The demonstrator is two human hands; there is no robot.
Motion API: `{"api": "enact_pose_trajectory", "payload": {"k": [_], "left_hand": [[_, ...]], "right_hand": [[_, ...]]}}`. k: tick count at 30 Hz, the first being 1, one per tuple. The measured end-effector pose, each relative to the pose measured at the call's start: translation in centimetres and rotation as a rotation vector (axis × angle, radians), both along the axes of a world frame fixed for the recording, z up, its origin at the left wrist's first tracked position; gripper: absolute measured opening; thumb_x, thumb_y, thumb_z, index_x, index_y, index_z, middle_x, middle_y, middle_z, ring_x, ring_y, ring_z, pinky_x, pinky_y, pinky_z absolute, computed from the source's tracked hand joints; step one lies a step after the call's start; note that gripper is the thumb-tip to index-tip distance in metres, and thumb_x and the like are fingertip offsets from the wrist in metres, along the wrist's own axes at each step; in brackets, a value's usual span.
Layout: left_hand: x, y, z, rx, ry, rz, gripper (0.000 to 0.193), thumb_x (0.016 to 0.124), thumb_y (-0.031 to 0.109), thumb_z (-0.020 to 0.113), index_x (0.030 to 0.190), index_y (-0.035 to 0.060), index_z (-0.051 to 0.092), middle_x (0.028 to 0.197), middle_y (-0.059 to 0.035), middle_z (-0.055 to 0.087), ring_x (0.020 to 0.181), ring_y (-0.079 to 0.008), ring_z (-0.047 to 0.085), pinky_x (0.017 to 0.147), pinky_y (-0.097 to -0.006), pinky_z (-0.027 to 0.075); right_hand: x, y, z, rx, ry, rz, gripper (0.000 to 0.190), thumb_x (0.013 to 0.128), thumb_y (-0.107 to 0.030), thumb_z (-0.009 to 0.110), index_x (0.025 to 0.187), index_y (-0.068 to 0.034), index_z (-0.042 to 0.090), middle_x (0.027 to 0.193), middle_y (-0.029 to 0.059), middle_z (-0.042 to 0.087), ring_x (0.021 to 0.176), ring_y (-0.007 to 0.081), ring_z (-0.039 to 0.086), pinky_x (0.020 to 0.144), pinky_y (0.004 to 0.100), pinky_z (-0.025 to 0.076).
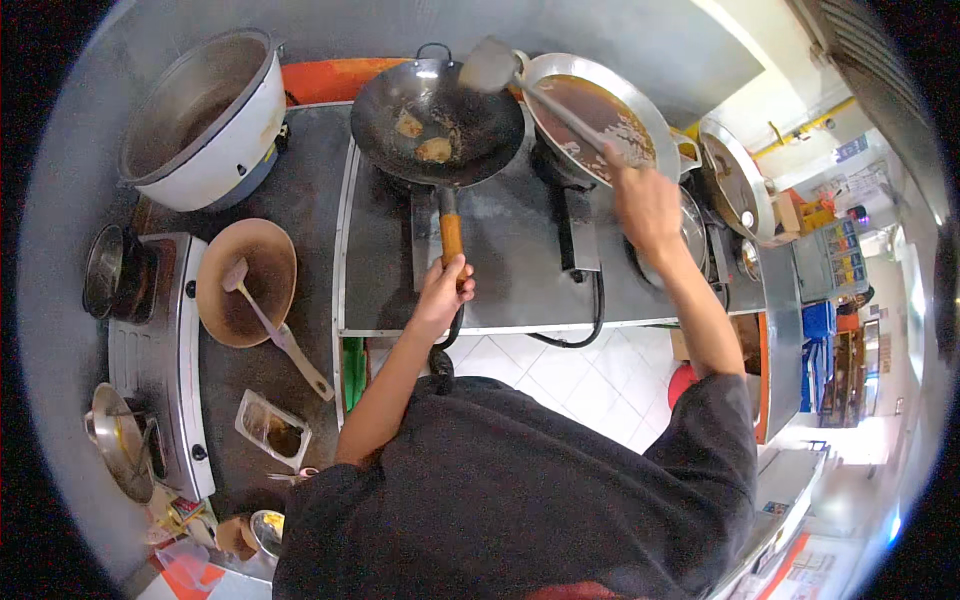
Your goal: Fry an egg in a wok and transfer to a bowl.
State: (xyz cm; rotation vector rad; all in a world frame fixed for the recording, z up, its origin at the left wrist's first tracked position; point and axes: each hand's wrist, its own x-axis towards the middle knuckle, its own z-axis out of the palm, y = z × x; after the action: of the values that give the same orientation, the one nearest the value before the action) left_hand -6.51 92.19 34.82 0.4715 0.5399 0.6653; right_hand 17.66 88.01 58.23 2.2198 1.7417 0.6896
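Note:
My left hand [442, 292] grips the wooden handle [451, 238] of a dark wok [480, 139]. Two browned pieces of food [433, 150] lie in the wok, with small crumbs around them. In my right hand [646, 202] is a long-handled metal wok spatula [491, 66]. Its blurred blade is raised by the wok's right rim, and its shaft crosses above a wide metal pan [664, 124]. Reddish-brown liquid [577, 105] fills much of that pan, with pale foam patches toward its near side.
At the left stand a large white rice cooker [217, 161], a brown bowl-shaped pan [214, 315] holding a spatula, and a two-burner gas stove [169, 420]. A plastic tray [251, 420] and scissors [304, 474] lie nearby. Another large pan [739, 161] stands farther right. A black hose [600, 300] hangs at the counter's front.

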Motion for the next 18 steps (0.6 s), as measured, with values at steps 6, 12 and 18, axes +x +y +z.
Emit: {"api": "enact_pose_trajectory", "payload": {"k": [6,12,18], "left_hand": [[-0.5,-0.1,0.9,-0.017,-0.007,-0.01,0.019,0.097,0.026,0.052,0.1,0.0093,0.042,0.086,-0.002,0.048,0.066,-0.0099,0.046,0.057,-0.0239,0.039],[-0.2,0.1,1.5,-0.032,0.012,-0.029,0.017,0.097,0.024,0.051,0.1,0.0098,0.042,0.085,-0.0017,0.048,0.067,-0.01,0.046,0.058,-0.0239,0.039],[-0.4,0.1,1.2,-0.038,-0.002,-0.021,0.019,0.097,0.025,0.053,0.1,0.0095,0.042,0.085,-0.002,0.048,0.067,-0.0102,0.046,0.058,-0.024,0.039]], "right_hand": [[3.2,-3.5,2.6,0.052,-0.02,-0.232,0.04,0.087,-0.008,0.049,0.126,-0.015,0.052,0.074,0.0174,0.065,0.066,0.0325,0.067,0.055,0.0426,0.054],[8.0,-5.1,-3.0,-0.015,0.029,-0.318,0.034,0.091,-0.012,0.043,0.122,-0.014,0.057,0.074,0.0173,0.066,0.071,0.0334,0.068,0.059,0.046,0.054],[8.3,-5.0,-5.5,-0.009,0.108,-0.402,0.033,0.094,-0.014,0.041,0.123,-0.015,0.057,0.075,0.0203,0.066,0.072,0.0371,0.067,0.061,0.0476,0.053]]}}
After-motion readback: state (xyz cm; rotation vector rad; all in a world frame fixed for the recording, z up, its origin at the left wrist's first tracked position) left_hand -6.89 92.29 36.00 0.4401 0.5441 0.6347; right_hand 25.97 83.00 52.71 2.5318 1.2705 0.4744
